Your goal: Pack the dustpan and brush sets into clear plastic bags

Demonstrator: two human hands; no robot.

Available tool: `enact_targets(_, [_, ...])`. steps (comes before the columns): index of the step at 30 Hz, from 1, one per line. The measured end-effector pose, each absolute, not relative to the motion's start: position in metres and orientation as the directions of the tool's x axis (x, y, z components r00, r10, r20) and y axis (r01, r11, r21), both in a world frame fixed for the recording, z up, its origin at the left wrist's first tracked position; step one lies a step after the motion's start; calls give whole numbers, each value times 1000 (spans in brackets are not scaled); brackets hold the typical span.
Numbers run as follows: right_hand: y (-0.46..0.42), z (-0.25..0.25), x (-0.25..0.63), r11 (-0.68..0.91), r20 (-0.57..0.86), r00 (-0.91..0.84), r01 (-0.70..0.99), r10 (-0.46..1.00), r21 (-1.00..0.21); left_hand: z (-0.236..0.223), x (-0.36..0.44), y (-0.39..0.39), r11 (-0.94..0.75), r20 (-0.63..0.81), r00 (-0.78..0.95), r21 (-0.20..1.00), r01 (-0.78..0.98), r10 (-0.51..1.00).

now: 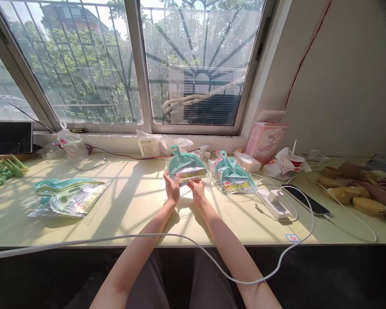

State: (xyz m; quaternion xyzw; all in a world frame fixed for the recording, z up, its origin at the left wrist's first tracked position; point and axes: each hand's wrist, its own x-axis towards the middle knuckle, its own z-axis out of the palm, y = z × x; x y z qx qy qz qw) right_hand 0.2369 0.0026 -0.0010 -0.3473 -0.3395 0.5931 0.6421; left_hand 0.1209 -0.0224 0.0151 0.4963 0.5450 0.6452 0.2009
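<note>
Both my hands hold up a teal mini dustpan-and-brush set [185, 166] in a clear plastic bag with a yellow label, just above the pale tabletop [138, 206]. My left hand [171, 189] grips its lower left edge, fingers closed on the bag. Pinching the lower right edge is my right hand [197, 189]. Right beside it lie more bagged teal sets [234, 177]. A pile of bagged sets [69, 196] rests flat at the left.
A white power strip [274, 203] and a black phone [305, 199] lie to the right, with white cables trailing over the table's front edge. Round tape rolls [357, 195] and another person's hand [381, 191] are at the far right. Green items [1, 171] sit far left.
</note>
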Motion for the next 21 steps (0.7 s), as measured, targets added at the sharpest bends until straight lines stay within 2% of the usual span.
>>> enact_targets(4, [2,-5,240,88,52,83,-525,995,-847,3,118,-16,-439,512,-415,859,263,752])
enact_targets(9, [-4,1,242,106,137,-22,-513,990,-852,0,115,-9,-422,516,-456,856,299,725])
enact_targets(16, [-8,17,243,26,-29,89,-561,996,-828,-4,120,-12,-502,551,-380,834,229,743])
enact_targets(21, [-8,20,249,102,23,156,-524,988,-845,-10,129,-15,-499,527,-260,850,170,809])
